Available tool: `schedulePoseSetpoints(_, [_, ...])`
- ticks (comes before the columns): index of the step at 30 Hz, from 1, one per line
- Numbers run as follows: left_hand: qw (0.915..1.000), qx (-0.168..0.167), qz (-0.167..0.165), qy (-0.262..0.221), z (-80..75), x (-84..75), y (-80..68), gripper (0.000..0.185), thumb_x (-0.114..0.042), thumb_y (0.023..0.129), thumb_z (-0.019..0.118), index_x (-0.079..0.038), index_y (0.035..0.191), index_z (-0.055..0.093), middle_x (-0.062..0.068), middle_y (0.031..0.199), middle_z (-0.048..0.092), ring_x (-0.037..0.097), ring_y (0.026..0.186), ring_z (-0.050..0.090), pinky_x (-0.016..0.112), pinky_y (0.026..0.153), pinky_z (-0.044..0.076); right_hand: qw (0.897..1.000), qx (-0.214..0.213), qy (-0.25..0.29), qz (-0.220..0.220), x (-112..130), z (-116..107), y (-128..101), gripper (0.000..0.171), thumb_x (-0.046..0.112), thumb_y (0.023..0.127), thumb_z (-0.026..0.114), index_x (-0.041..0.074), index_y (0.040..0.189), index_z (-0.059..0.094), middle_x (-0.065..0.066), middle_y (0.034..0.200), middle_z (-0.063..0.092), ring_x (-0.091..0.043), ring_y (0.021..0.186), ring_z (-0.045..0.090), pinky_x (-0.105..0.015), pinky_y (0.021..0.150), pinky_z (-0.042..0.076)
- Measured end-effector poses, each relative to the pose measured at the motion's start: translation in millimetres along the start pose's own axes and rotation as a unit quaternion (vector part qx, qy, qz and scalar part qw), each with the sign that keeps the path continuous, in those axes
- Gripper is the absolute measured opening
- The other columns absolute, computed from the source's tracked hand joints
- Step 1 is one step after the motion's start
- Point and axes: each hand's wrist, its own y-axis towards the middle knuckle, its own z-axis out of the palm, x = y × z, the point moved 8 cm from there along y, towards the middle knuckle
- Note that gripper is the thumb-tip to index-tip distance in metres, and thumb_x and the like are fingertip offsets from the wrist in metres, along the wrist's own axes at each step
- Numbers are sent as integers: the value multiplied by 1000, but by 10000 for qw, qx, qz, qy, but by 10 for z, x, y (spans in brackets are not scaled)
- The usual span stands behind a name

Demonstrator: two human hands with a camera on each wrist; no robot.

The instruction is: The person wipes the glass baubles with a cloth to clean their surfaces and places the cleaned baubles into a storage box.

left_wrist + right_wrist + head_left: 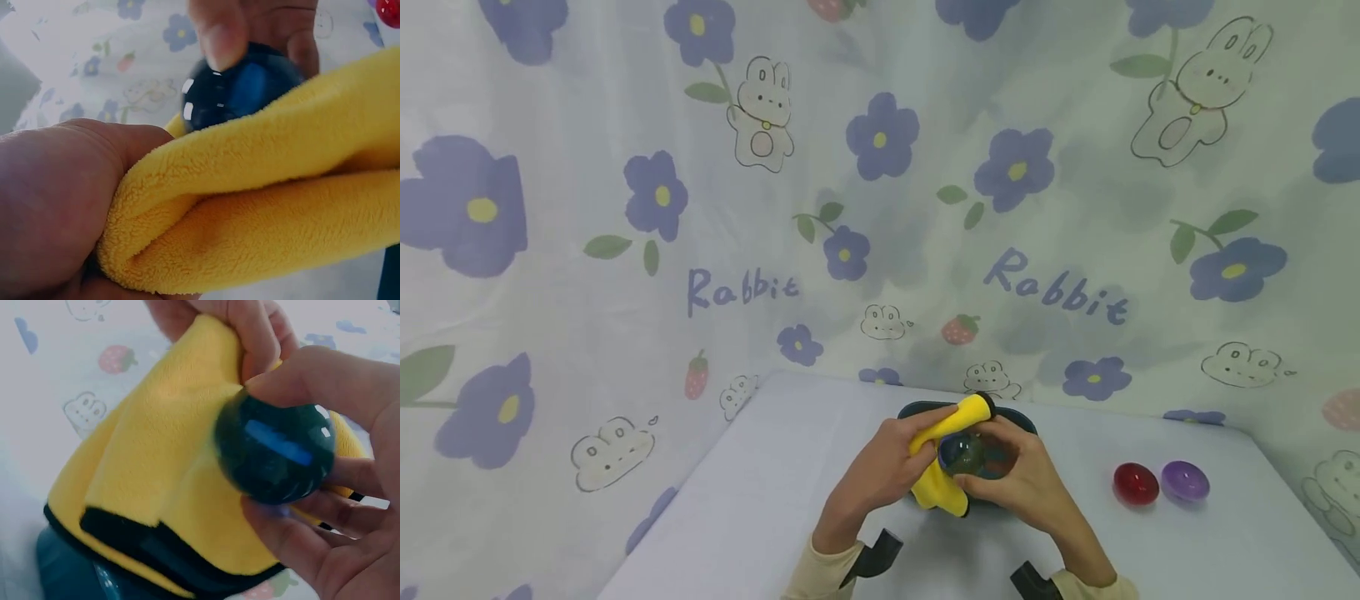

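Note:
My left hand grips a folded yellow cloth with black edging, bunched at the thumb in the left wrist view. My right hand holds a shiny dark blue-green ball between thumb and fingers. In the right wrist view the cloth hangs just behind the ball. From the left wrist side, the cloth's fold hides the ball's lower part. Both hands are above a dark teal container, whose inside is mostly hidden by hands and cloth.
To the right on the white table lie a glossy red round object and a glossy purple one, side by side. A curtain printed with flowers and rabbits hangs behind the table.

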Motion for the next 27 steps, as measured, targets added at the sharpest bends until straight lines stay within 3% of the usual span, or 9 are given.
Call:
schedulePoseSetpoints(4, [10000, -67, -9, -39, 6, 30, 12, 55, -7, 100, 50, -17, 153, 51, 2, 89, 64, 0, 57, 49, 19, 60, 46, 9985, -159, 479, -198, 45, -23, 10, 53, 11, 77, 88, 14, 126, 69, -9, 122, 66, -11, 99, 71, -29, 82, 62])
schedulePoseSetpoints(8, [9998, -112, -90, -132, 21, 48, 10, 57, -9, 100, 49, -15, 156, 47, 6, 112, 72, 4, 73, 59, 21, 74, 52, 9947, -442, 858, -366, 73, -47, 13, 55, 1, 77, 85, 10, 129, 67, -13, 130, 63, -8, 106, 71, -30, 84, 62])
schedulePoseSetpoints(11, [9994, -43, -234, -266, 42, 78, -4, 58, -10, 99, 50, -12, 157, 45, 7, 121, 71, 6, 80, 61, 22, 78, 53, 9925, -589, 987, -428, 77, -55, 8, 57, -3, 76, 84, 7, 130, 66, -15, 132, 63, -6, 110, 70, -29, 86, 61])
schedulePoseSetpoints(27, [9980, 79, -501, -386, 49, 17, 10, 59, -14, 98, 51, -10, 156, 45, 4, 101, 68, 6, 73, 60, 22, 69, 54, 9890, -1265, 574, -518, 69, -229, 15, 60, 0, 76, 87, 8, 132, 66, -12, 131, 68, 0, 114, 67, -18, 93, 56])
